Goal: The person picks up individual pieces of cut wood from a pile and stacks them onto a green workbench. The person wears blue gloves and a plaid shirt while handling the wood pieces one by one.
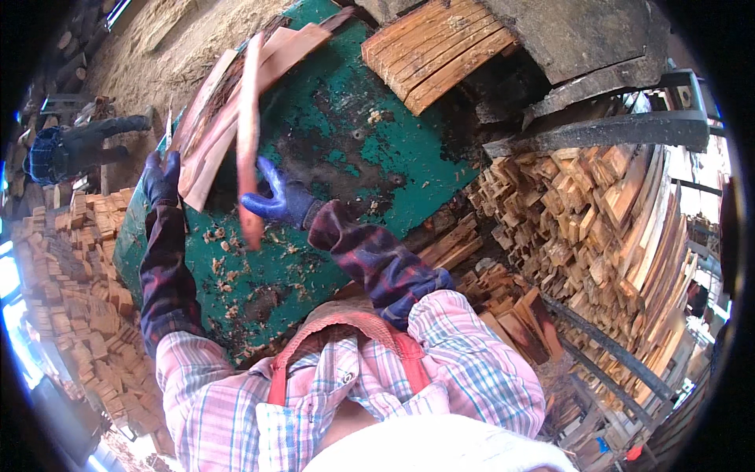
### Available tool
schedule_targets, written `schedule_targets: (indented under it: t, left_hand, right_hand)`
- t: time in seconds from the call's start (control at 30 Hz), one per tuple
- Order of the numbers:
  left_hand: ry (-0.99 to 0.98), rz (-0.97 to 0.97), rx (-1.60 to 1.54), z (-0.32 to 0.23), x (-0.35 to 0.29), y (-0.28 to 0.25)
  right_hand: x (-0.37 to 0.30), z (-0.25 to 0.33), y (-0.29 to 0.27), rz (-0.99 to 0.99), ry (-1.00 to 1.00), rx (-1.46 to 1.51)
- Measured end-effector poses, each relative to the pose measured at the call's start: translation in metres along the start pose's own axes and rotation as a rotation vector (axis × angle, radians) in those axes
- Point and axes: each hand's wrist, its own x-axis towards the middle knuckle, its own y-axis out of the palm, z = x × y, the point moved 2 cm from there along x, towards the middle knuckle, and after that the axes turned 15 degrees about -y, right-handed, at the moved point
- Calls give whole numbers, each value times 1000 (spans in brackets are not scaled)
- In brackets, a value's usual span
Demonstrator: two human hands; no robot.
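Note:
My left hand (161, 181), in a dark blue glove, is at the left edge of the green table (338, 157). Its thumb and fingers are apart, beside the lower end of some loose wooden strips (216, 141). A single, slightly blurred wooden slat (248, 134) slants across the right side of that pile. My right hand (281, 198), in a brighter blue glove, has its fingers spread. Its thumb lies across the slat's lower part, while the forefinger points up beside it. The hand does not close round the slat.
A block of stacked boards (436, 47) sits at the table's far right. Split wood is piled high on the right (566, 212) and left (79, 283). Metal bars (605, 132) jut in at right. Another person (79, 149) is at far left. Wood chips litter the tabletop.

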Motion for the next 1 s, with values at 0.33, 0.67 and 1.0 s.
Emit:
schedule_targets:
  t: [0.33,0.67,1.0]
  left_hand:
    - [778,262,-130,-345,-155,80]
    - [739,384,105,-363,-152,101]
    - [745,440,127,-341,-145,100]
  right_hand:
    - [20,29,-249,-969,-98,-222]
    - [59,12,-406,-724,-82,-423]
    - [129,-21,-533,-645,663,-1004]
